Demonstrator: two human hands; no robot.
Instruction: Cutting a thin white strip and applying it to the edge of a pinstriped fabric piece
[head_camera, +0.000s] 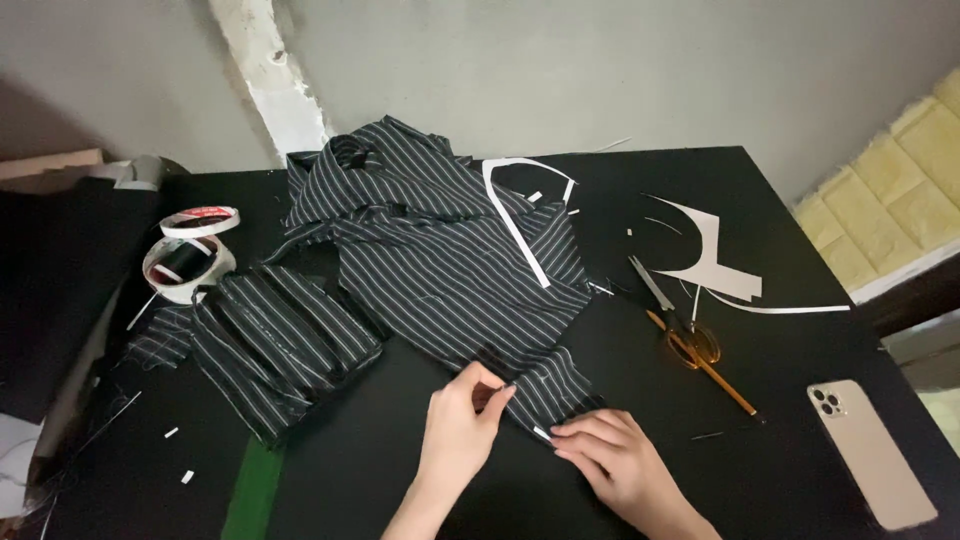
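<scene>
A dark shirt with thin white stripes (440, 250) lies spread over a black table (400, 480). My left hand (460, 425) pinches the near edge of a striped sleeve or hem (545, 385) between thumb and fingers. My right hand (615, 460) rests flat on the table just right of it, fingertips pressing the same fabric edge, with a small white scrap at its fingertips. A folded stack of the same striped fabric (270, 340) lies to the left of my hands.
Two rolls of white tape (188, 255) sit at the left. Scissors with amber handles (680, 325) and a pencil (715, 380) lie right of the shirt. White paper cutouts (715, 260) are farther back. A phone (870, 450) lies face down near the right edge.
</scene>
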